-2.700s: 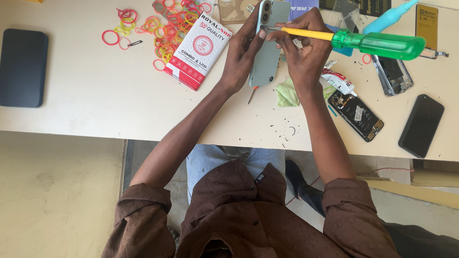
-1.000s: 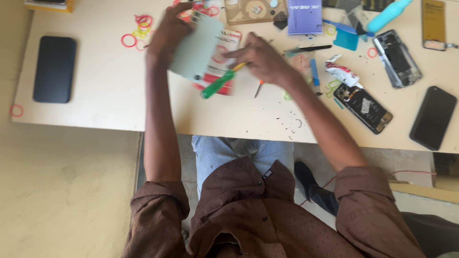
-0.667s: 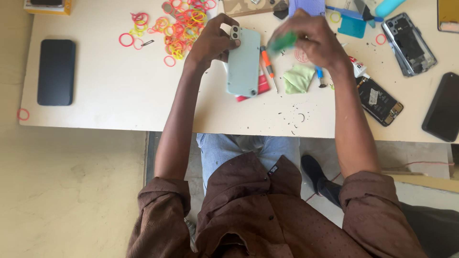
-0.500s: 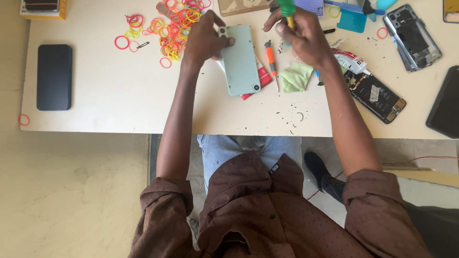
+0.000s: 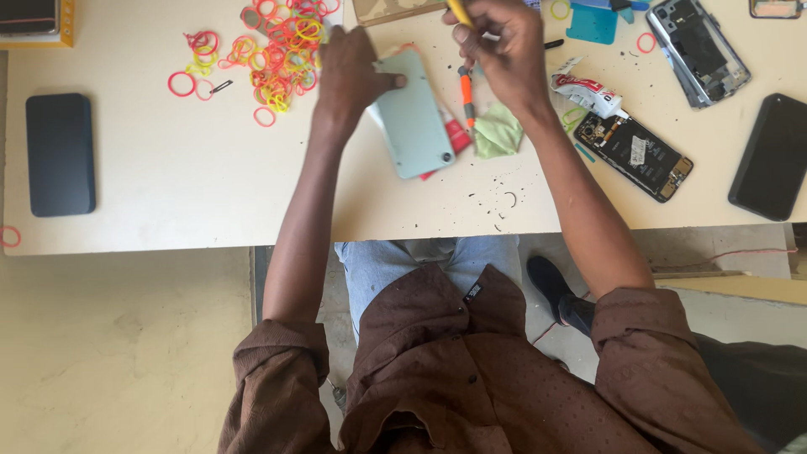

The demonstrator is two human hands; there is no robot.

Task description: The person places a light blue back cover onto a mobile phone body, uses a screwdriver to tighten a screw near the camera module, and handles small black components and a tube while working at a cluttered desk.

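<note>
Nearest, a brown shirt (image 5: 471, 378) and blue jeans (image 5: 420, 261), seen from above, with both arms stretched out over a pale surface (image 5: 210, 185).

Close to the near edge, small dark crumbs and bits (image 5: 500, 202) scattered about, likely from work on the phones.

A little further, left hand (image 5: 349, 80) with its grip closed on the top end of a pale green phone (image 5: 414, 118), thumb pressed on the back, fingers hidden behind. Lying back-side up and tilted, lower end over a red box (image 5: 454, 139). Held that way, it seems, to keep it from sliding. Smooth, plain back, rounded corners, one small dark dot near the lower corner. No cracks to see.

Just beside it, an orange tool (image 5: 465, 88) and a crumpled green cloth (image 5: 498, 133), both within easy reach.

Right hand (image 5: 500, 46) further up, grip clenched around a yellow stick-like tool (image 5: 459, 12), tip end out of view at the top edge.

To the right, an opened phone with its insides showing (image 5: 635, 151), a black phone (image 5: 769, 155) and a white squeezed tube (image 5: 587, 91).

Far left, another dark phone (image 5: 59, 153). Furthest back, a heap of pink, yellow and orange rubber bands (image 5: 273, 50) and an empty phone frame (image 5: 696, 50).
</note>
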